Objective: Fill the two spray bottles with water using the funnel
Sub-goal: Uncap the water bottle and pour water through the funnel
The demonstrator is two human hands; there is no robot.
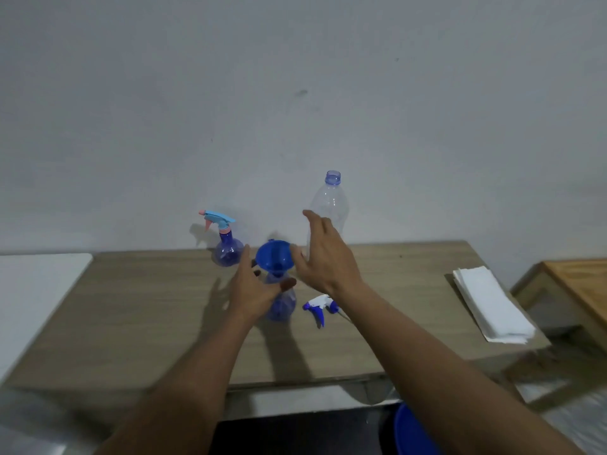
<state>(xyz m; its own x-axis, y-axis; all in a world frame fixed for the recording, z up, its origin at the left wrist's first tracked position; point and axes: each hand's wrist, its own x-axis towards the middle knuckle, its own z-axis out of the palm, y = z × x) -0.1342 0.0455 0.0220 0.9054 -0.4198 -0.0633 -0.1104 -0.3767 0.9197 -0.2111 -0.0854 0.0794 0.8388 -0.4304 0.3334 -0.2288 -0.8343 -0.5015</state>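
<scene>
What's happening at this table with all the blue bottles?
A person is filling spray bottles. The left hand steadies an open spray bottle with a blue funnel in its neck, while the open right hand is beside the uncapped clear water bottle. Its sprayer head lies on the table; another spray bottle stands capped behind.

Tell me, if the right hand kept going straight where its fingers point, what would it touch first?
Probably the clear plastic bottle just beyond the right hand; its fingertips already overlap it in view, though depth is unclear.
</scene>
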